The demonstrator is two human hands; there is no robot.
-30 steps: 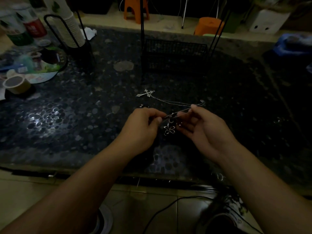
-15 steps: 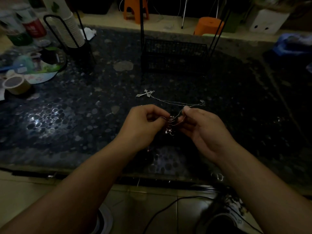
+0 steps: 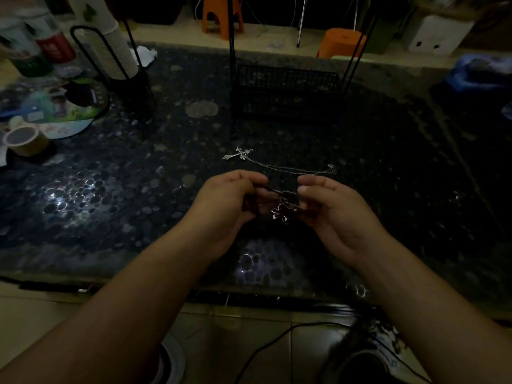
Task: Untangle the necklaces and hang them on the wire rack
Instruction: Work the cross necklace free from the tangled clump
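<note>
Dark pebble-pattern table (image 3: pixel 83 195) fills view. Black wire rack (image 3: pixel 285 95) at 12 o'clock, nothing hung. Cross necklace (image 3: pixel 241 154) lies between rack and hands. Left hand (image 3: pixel 230 200), right hand (image 3: pixel 329 209) at centre, fingers curled, pinching flower-pendant necklace (image 3: pixel 281 213) just above table. Best: pull strands apart gently, no yanking.

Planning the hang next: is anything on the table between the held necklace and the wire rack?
Only the cross necklace lies flat between the hands' flower necklace and the rack; nothing upright blocks the way.
</note>
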